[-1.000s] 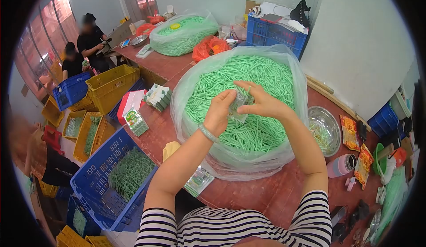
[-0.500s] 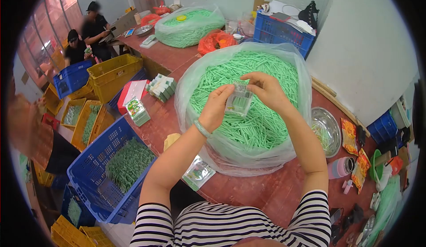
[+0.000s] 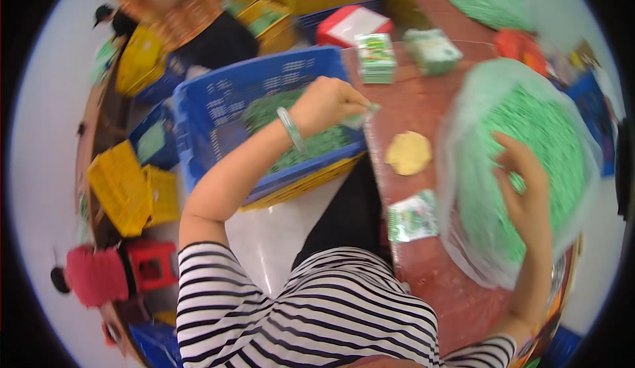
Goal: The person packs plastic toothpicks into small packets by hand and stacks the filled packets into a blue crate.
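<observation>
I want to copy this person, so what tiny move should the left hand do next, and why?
Probably lower the small, pale green packet into the big, blue, rectangular plastic crate and let go: the bare left hand pinches it near the crate's rim, and a dark green heap lies inside.

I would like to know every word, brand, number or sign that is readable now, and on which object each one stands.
No text is readable.
Stack of green-labelled packets: colourful print shows, too blurred to read.
Silvery green packet on the red tabletop: printed, too blurred to read.
Pale packet in the left hand: too small and blurred to tell any print.
</observation>
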A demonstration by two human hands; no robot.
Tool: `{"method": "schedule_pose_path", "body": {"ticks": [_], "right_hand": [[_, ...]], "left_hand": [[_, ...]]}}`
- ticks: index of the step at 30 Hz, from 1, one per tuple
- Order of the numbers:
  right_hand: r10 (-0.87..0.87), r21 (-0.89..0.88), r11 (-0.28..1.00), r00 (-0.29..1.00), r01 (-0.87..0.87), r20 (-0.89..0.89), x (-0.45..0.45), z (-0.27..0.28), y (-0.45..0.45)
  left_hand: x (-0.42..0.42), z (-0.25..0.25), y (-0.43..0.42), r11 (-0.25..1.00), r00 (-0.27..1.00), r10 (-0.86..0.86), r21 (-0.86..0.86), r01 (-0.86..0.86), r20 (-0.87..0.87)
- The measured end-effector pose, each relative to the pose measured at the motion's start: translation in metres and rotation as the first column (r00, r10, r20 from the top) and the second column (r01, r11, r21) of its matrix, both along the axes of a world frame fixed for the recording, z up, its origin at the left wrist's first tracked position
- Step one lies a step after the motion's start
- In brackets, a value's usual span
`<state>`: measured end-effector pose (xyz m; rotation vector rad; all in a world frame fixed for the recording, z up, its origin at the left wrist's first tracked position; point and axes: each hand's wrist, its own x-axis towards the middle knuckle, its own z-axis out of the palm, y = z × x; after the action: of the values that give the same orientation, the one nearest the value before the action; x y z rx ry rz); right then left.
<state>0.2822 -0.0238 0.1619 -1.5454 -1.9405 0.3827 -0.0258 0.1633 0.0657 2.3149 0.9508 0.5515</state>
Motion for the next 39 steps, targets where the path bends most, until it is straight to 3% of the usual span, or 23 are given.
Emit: {"method": "schedule_pose_path", "body": {"ticks": [3, 5, 7, 10, 13, 14, 16, 19, 22, 25, 29, 30, 31, 32, 33, 34, 35, 36, 38, 39], "right_hand": [[-0.166, -0.09, 0.983, 0.986, 0.162, -0.032, 0.036, -0.016, 0.001], [-0.271, -0.205, 0.947, 0.957, 0.247, -0.102, 0.069, -0.024, 0.0], [-0.373, -0.286, 0.9, 0.921, 0.329, -0.113, 0.085, -0.025, -0.004], [-0.439, -0.272, 0.871, 0.897, 0.409, -0.058, 0.09, -0.017, -0.004], [-0.523, -0.295, 0.813, 0.852, 0.503, 0.014, 0.087, -0.013, 0.006], [-0.559, -0.308, 0.781, 0.828, 0.544, 0.046, 0.073, -0.008, 0.015], [-0.482, -0.262, 0.847, 0.876, 0.463, -0.008, 0.059, 0.001, 0.03], [-0.504, -0.278, 0.825, 0.863, 0.492, 0.034, 0.069, -0.008, 0.033], [-0.565, -0.326, 0.761, 0.82, 0.561, 0.091, 0.09, -0.023, 0.023], [-0.557, -0.323, 0.775, 0.829, 0.543, 0.054, 0.097, -0.028, 0.011], [-0.527, -0.298, 0.813, 0.85, 0.501, -0.01, 0.103, -0.032, -0.013], [-0.557, -0.309, 0.797, 0.83, 0.519, -0.042, 0.102, -0.034, -0.019], [-0.557, -0.332, 0.791, 0.829, 0.513, -0.046, 0.103, -0.036, -0.024], [-0.586, -0.314, 0.768, 0.81, 0.558, 0.006, 0.094, -0.031, -0.025], [-0.543, -0.254, 0.803, 0.837, 0.54, 0.063, 0.104, -0.032, -0.035], [-0.558, -0.188, 0.801, 0.822, 0.569, 0.108, 0.102, -0.024, -0.037], [-0.554, -0.119, 0.819, 0.828, 0.561, 0.087, 0.116, -0.025, -0.046], [-0.597, -0.063, 0.798, 0.801, 0.599, 0.049, 0.133, -0.03, -0.057], [-0.634, 0.03, 0.768, 0.754, 0.639, 0.168, 0.168, -0.036, -0.077], [-0.647, -0.021, 0.754, 0.749, 0.656, 0.143, 0.174, -0.037, -0.082]], "left_hand": [[-0.107, -0.047, 0.034, 0.933, 0.9, 0.338, -0.029, -0.359, -0.275], [-0.172, -0.111, 0.05, 0.848, 0.794, 0.486, -0.022, -0.529, -0.365], [-0.23, -0.183, 0.048, 0.655, 0.63, 0.659, -0.099, -0.749, -0.412], [-0.273, -0.249, 0.029, 0.614, 0.469, 0.661, 0.062, -0.787, -0.586], [-0.289, -0.292, 0.002, 0.551, 0.362, 0.585, 0.027, -0.834, -0.726], [-0.281, -0.286, -0.008, 0.513, 0.367, 0.546, -0.046, -0.857, -0.753], [-0.265, -0.27, -0.019, 0.423, 0.38, 0.473, -0.173, -0.889, -0.795], [-0.268, -0.284, -0.027, 0.422, 0.467, 0.373, -0.302, -0.855, -0.801], [-0.299, -0.351, -0.036, 0.341, 0.442, 0.197, -0.362, -0.868, -0.875], [-0.264, -0.285, -0.029, -0.066, 0.431, 0.459, -0.513, -0.856, -0.777], [-0.308, -0.354, -0.039, 0.376, 0.542, 0.144, -0.461, -0.804, -0.828], [-0.361, -0.425, -0.047, 0.714, 0.692, 0.04, -0.463, -0.524, -0.721], [-0.372, -0.426, -0.043, 0.775, 0.721, -0.1, -0.508, -0.376, -0.686], [-0.413, -0.514, -0.028, 0.933, 0.496, -0.347, -0.347, 0.095, -0.796], [-0.351, -0.395, 0.001, 0.854, 0.239, -0.515, -0.467, 0.23, -0.823], [-0.365, -0.429, 0.017, 0.948, 0.291, -0.291, -0.316, -0.045, -0.912], [-0.3, -0.329, 0.037, 0.974, 0.163, -0.224, -0.227, 0.004, -0.961], [-0.257, -0.27, 0.039, 0.919, 0.522, 0.193, -0.032, -0.392, -0.831], [-0.161, -0.174, 0.028, 0.947, 0.784, 0.321, 0.182, -0.264, -0.532], [-0.115, -0.135, 0.015, 0.95, 0.87, 0.295, 0.218, -0.224, -0.395]]}}
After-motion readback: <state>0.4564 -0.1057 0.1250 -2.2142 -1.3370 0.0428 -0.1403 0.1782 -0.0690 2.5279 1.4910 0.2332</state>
